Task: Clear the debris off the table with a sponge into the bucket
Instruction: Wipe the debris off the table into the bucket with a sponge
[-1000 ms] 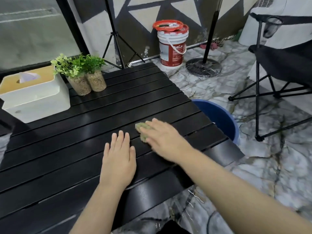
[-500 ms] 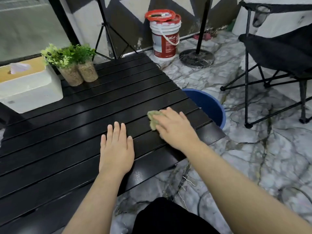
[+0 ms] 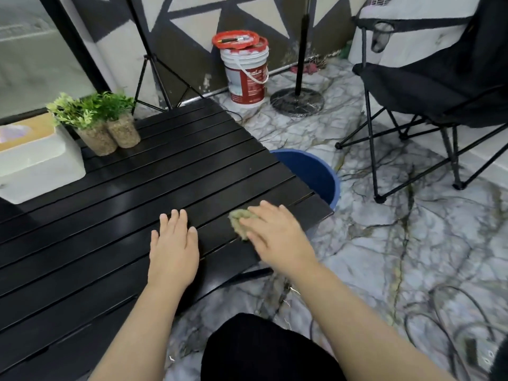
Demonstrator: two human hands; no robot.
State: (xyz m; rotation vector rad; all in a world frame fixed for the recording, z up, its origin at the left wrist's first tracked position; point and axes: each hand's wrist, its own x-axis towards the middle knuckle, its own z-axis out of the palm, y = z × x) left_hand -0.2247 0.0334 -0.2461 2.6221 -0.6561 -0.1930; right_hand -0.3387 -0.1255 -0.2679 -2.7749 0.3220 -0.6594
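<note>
My right hand (image 3: pixel 277 237) presses a greenish sponge (image 3: pixel 238 220) flat on the black slatted table (image 3: pixel 115 204), close to the table's right corner. Only the sponge's left part shows from under my fingers. My left hand (image 3: pixel 173 246) lies flat on the slats with fingers together, a short way left of the sponge, holding nothing. A blue bucket (image 3: pixel 316 174) stands on the floor just beyond the table's right edge, partly hidden by the tabletop. I cannot make out any debris on the dark slats.
Two small potted plants (image 3: pixel 101 125) and a white tissue box (image 3: pixel 35 158) sit at the table's far left. A white and red paint pail (image 3: pixel 246 72), a stand base (image 3: pixel 297 100), a tripod (image 3: pixel 154 67) and a black folding chair (image 3: pixel 428 86) stand on the marble floor.
My right hand has slid the sponge to the right along the slats, nearer the table's right corner and the bucket. My left hand has stayed flat. The camera has tilted.
</note>
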